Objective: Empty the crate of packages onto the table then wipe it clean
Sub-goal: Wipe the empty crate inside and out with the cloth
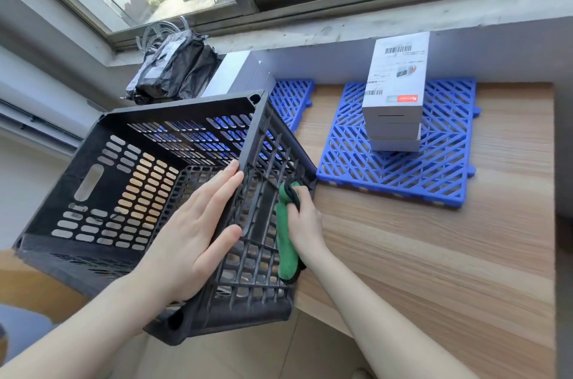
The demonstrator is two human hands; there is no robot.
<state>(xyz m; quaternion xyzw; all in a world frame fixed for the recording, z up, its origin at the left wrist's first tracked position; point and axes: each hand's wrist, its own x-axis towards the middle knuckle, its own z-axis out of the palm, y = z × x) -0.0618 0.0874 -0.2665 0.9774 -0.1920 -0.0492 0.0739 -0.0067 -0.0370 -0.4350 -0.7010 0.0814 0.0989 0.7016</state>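
Black crate (102,180) tilted at table (434,254) left edge. My left hand (192,223) flat on its side wall, fingers straight. My right hand (305,220) grips green cloth (286,242) against wall's outer face. White boxes (393,93) stacked near far edge.

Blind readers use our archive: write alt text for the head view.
A person's left hand steadies a tilted, empty black crate while the right hand holds a green cloth against its side wall; white boxes stand stacked on a blue mat on the table.
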